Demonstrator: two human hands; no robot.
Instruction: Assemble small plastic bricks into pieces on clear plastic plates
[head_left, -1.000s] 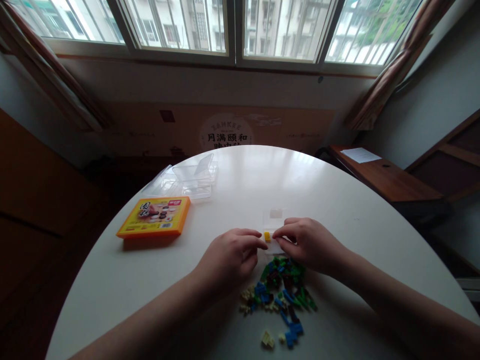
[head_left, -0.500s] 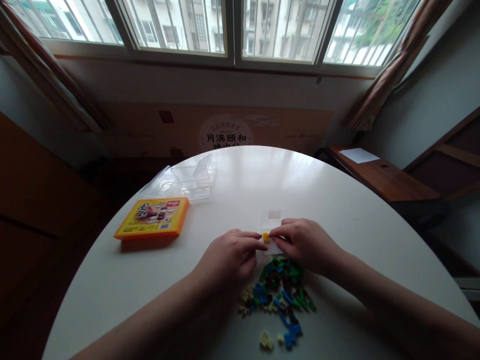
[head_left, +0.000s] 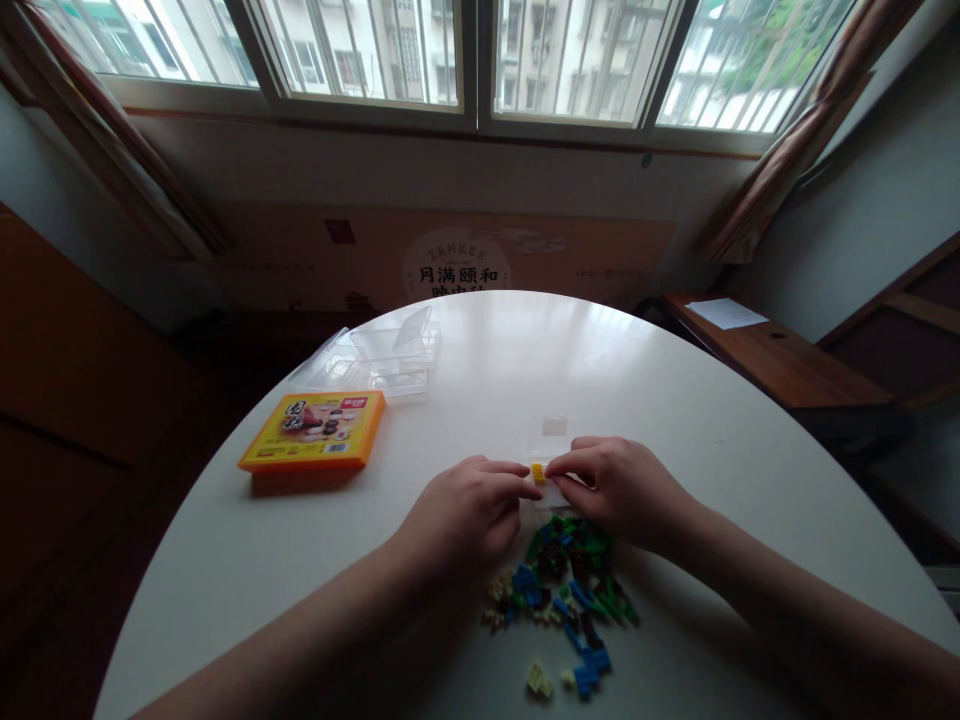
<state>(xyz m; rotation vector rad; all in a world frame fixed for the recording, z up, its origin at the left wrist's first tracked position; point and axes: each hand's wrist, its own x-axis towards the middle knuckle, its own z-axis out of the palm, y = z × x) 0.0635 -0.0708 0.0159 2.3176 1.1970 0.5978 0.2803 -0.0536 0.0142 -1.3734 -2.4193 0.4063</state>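
A small yellow building block [head_left: 538, 472] sits over a small clear plastic box [head_left: 555, 490] in the middle of the table. From the right, my right hand [head_left: 626, 490] pinches at the block's edge with thumb and forefinger. My left hand [head_left: 472, 505] reaches in from the other side, fingers stretched out and apart, their tips beside the block and the box's near left edge. The box's clear lid [head_left: 553, 428] lies folded back behind it. Just below my hands is a loose pile of building blocks [head_left: 574, 550], mostly green, blue, brown and cream.
An orange-yellow game box [head_left: 313, 432] lies on the left of the round white table [head_left: 480, 350]. Behind it are open clear plastic cases [head_left: 382, 360]. A few blue blocks [head_left: 591, 670] and cream blocks [head_left: 538, 680] lie nearest me. A wooden desk [head_left: 810, 360] stands at the right.
The whole view has shifted slightly, so everything appears a little further right. Both hands keep nearly the same pose around the yellow block.
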